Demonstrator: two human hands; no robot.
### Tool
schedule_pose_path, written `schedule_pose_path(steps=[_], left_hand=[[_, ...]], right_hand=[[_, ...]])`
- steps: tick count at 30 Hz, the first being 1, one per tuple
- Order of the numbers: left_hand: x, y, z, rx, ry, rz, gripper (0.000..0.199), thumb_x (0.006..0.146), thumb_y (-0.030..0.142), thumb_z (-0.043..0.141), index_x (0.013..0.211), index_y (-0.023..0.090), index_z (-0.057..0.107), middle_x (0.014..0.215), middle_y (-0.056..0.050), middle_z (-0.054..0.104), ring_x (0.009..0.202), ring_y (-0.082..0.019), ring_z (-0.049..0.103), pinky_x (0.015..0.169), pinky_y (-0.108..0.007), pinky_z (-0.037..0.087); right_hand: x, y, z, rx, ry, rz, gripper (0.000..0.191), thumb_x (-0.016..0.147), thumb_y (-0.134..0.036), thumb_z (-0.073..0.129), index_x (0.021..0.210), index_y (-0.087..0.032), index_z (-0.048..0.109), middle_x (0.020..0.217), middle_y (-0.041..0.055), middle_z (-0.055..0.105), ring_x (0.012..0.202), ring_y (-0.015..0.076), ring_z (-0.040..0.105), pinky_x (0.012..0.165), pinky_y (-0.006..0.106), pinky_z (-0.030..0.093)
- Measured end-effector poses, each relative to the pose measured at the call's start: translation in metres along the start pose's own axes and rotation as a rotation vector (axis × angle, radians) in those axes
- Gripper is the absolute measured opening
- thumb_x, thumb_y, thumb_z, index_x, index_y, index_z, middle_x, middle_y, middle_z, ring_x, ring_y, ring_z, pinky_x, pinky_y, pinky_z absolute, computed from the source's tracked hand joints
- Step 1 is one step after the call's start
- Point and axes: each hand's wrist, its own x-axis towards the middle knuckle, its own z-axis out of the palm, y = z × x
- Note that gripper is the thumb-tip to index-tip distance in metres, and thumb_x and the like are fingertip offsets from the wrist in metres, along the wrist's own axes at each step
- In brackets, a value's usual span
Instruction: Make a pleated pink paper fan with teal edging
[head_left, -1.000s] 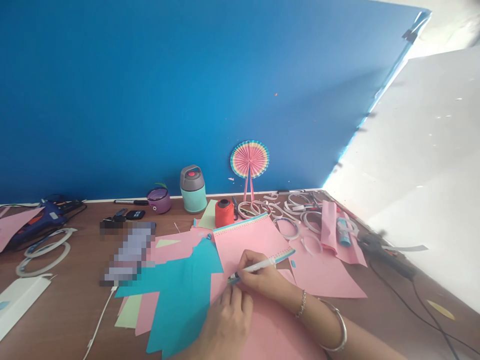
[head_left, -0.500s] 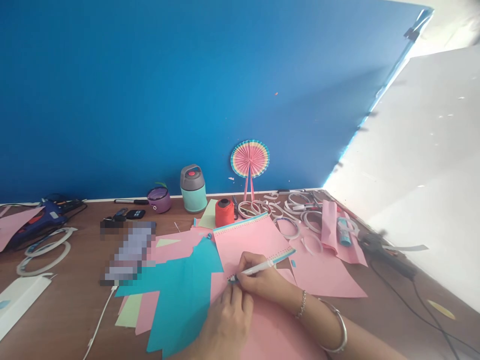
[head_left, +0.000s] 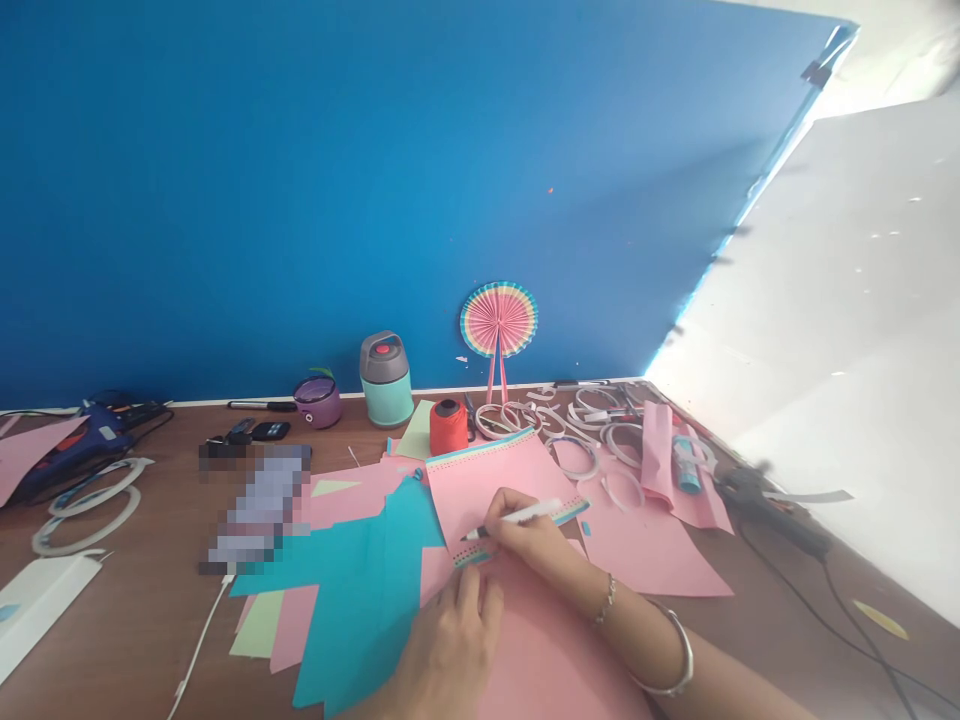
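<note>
Pinched in my right hand point(head_left: 525, 535) is a white marker point(head_left: 536, 511), its dark tip pointing left just above the lower border of a pink sheet point(head_left: 487, 490). That sheet has blue and cream borders with rows of dark dots along its upper and lower edges. My left hand point(head_left: 457, 620) lies flat with fingers extended, fingertips at the sheet's lower edge, and holds nothing. Beneath the hands is a larger pink paper point(head_left: 555, 660). Teal paper point(head_left: 367, 590) lies to the left of my left hand.
A red thread spool point(head_left: 448, 430), a teal and grey flask point(head_left: 386, 380) and a purple cup point(head_left: 317, 402) stand behind. A round paper fan point(head_left: 499, 320) leans on the blue wall. White paper coils point(head_left: 596, 405) lie right; a phone point(head_left: 259, 505) lies left.
My right hand has moved slightly up and right with the marker, whose tip has lifted away from my left fingertips. More of the dotted lower border shows. My left hand has barely moved.
</note>
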Motion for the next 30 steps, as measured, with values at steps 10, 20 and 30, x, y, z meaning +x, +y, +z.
schedule_pose_path(steps=[10, 20, 30], left_hand=[[0.004, -0.026, -0.008, -0.294, 0.138, -0.19, 0.044, 0.077, -0.005, 0.03, 0.107, 0.02, 0.052, 0.102, -0.006, 0.055, 0.07, -0.016, 0.062, 0.06, -0.025, 0.047], [0.02, -0.052, -0.001, -1.004, 0.539, -0.296, 0.028, 0.091, 0.025, 0.03, 0.112, 0.021, 0.048, 0.093, -0.003, 0.056, 0.078, -0.015, 0.057, 0.073, -0.03, 0.048], [0.022, -0.05, 0.014, -0.825, 0.421, -0.19, 0.086, 0.077, 0.006, 0.042, 0.145, 0.027, -0.006, 0.111, -0.005, 0.048, 0.077, -0.012, 0.056, 0.067, -0.026, 0.047]], right_hand=[[0.012, -0.002, -0.039, 0.773, 0.204, 0.114, 0.026, 0.068, -0.029, 0.067, 0.065, -0.02, 0.043, 0.053, -0.0064, 0.039, 0.047, 0.0071, 0.037, 0.043, 0.019, 0.028], [-0.003, -0.014, -0.029, 0.398, 0.013, -0.074, 0.014, 0.077, -0.03, 0.063, 0.081, -0.018, 0.058, 0.064, -0.0012, 0.054, 0.058, 0.0105, 0.047, 0.055, 0.024, 0.037], [-0.018, -0.02, 0.003, 0.097, -0.117, -0.077, 0.026, 0.076, -0.04, 0.068, 0.082, -0.017, 0.061, 0.077, 0.0032, 0.066, 0.075, 0.0168, 0.062, 0.07, 0.031, 0.048]])
